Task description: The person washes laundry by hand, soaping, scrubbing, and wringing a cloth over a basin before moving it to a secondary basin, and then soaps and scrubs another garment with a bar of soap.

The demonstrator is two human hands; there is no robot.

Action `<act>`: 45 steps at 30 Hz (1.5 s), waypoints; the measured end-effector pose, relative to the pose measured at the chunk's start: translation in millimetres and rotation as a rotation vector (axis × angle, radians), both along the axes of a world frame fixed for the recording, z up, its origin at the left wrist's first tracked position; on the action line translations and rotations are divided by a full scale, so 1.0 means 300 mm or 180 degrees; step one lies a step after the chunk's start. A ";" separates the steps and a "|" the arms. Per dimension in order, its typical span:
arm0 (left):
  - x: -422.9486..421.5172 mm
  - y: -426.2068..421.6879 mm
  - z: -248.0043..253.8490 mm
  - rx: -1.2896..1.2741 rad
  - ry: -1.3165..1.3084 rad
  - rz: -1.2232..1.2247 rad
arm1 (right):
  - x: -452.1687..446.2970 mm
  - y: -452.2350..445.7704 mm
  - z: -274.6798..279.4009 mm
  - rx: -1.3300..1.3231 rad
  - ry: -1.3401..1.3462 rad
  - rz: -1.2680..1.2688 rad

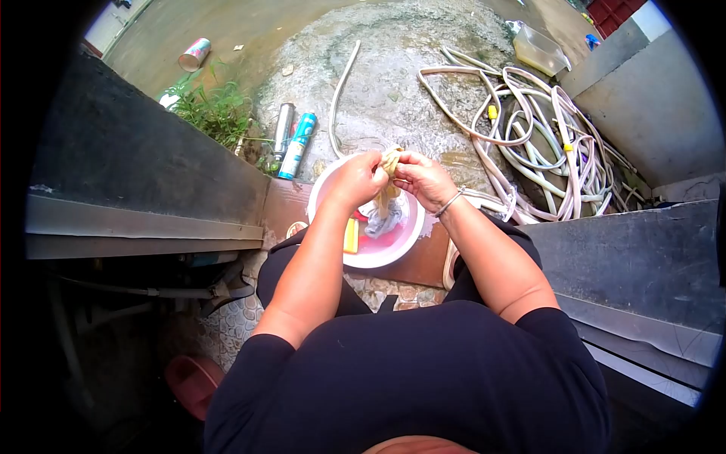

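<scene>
Over a white-rimmed basin (pixel 414 240), both my hands grip a yellowish-beige cloth (pixel 390 163) that hangs down between them. My left hand (pixel 359 178) has its fingers closed on the cloth's left side. On the right side, my right hand (pixel 426 181), with a bracelet at the wrist, pinches the same cloth. A bluish-grey wet cloth (pixel 384 219) lies in the pinkish basin below. Beside it inside the basin is a yellow block-like item (pixel 351 236), partly behind my left forearm.
A blue can (pixel 297 146) and a silver can (pixel 283 130) lie beyond the basin at left. Coiled hoses (pixel 529 136) cover the ground at right, near a clear tub (pixel 541 50). Dark walls flank both sides. A red basin (pixel 194 386) sits at lower left.
</scene>
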State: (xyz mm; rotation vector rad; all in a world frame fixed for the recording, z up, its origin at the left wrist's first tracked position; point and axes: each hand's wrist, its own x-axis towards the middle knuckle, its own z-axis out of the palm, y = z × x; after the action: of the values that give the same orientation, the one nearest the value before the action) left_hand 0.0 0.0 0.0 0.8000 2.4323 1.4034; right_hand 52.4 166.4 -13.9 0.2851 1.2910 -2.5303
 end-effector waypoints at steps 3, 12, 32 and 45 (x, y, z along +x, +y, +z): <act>-0.007 0.012 -0.008 0.0014 0.0198 0.0011 | -0.002 0.011 -0.007 0.0205 -0.0069 -0.0104; 0.004 0.014 -0.005 0.0544 0.0213 -0.0070 | -0.021 0.005 -0.158 0.2683 0.0676 -0.0184; -0.054 -0.069 0.000 -0.0439 0.0283 0.0152 | -0.029 0.019 -0.039 0.0305 0.0360 -0.0611; -0.035 -0.054 0.054 -0.0617 -0.0126 0.0129 | -0.018 0.042 0.001 0.2103 0.0624 0.0283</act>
State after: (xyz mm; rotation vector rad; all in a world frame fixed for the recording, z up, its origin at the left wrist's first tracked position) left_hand -10.6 -16.1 16.3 0.6752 2.5184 1.1618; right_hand 46.9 179.0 -13.5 0.1049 2.1396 -2.0224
